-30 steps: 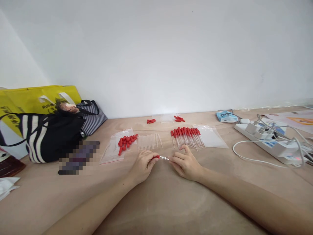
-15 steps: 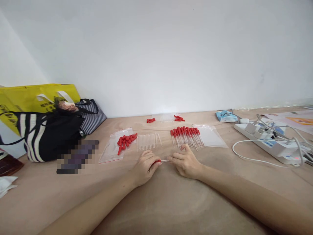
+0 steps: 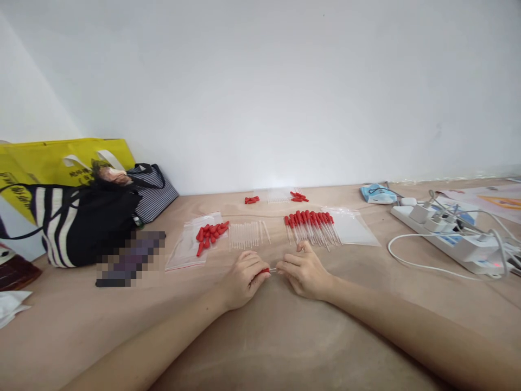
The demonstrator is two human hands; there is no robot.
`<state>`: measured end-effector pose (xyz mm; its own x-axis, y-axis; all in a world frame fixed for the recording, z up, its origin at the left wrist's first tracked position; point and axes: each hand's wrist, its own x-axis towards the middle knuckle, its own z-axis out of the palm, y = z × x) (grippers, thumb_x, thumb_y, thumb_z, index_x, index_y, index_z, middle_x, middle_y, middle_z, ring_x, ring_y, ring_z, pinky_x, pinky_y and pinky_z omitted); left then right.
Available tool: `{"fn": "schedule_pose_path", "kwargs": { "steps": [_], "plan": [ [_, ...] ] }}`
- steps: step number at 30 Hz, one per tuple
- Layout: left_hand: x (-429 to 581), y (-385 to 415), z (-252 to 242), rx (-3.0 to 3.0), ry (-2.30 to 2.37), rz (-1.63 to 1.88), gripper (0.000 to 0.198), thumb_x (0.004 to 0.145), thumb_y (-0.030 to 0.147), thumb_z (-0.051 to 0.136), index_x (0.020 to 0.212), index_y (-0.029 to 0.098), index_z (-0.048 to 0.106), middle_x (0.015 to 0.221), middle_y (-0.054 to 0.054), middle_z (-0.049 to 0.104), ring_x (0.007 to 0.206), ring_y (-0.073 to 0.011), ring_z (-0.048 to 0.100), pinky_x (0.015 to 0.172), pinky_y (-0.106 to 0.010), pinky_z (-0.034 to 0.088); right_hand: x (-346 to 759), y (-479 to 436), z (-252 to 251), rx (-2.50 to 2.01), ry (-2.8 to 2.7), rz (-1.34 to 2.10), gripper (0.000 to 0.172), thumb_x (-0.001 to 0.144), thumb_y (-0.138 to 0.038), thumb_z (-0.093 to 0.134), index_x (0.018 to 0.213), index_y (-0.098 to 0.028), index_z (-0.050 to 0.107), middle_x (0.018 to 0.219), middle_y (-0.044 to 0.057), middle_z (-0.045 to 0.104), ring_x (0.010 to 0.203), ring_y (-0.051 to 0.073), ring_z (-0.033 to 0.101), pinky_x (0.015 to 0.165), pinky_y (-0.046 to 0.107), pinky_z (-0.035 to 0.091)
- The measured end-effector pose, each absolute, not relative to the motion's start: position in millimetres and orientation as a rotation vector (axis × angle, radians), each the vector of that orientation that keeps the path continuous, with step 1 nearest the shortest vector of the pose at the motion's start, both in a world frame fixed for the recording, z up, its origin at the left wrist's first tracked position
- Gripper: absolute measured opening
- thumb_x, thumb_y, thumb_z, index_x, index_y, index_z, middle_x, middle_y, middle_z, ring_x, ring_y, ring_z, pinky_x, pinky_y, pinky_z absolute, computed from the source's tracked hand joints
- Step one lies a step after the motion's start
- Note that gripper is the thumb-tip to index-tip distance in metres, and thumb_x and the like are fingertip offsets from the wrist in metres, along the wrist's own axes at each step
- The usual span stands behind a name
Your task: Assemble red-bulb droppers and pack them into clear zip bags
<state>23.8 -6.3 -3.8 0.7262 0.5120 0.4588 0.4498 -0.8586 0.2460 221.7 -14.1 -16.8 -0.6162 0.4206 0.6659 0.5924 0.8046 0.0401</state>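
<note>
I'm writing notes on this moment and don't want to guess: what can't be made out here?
All in the head view:
- Red bulb: mostly hidden by the left hand.
- Thin clear tube: its right end is hidden by the right hand.
- Dark flat thing: blurred by pixel blocks.
- Yellow bag: its left end is cut off by the picture's left edge.

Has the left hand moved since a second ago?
Yes, slightly: the left hand is farther right and nearer the wearer, judged against the row of clear tubes.
</note>
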Motion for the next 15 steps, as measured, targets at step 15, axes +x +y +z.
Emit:
{"fn": "schedule_pose_path", "kwargs": {
  "steps": [15],
  "plan": [
    [6.8,0.5,-1.5,2.577,1.186,0.725,0.021,0.080,0.022,0.048,0.100,0.020,0.053,0.105,-0.007,0.056,0.098,-0.0204,0.052,0.085,-0.036,0.041,249.5,12.5,1.7,-1.556,-2.030,-0.167,0.021,0.082,-0.026,0.040,0.082,-0.019,0.061,0.075,0.004,0.063,0.072,0.015,0.052,0.066,0.028,0.024]
  ]
}}
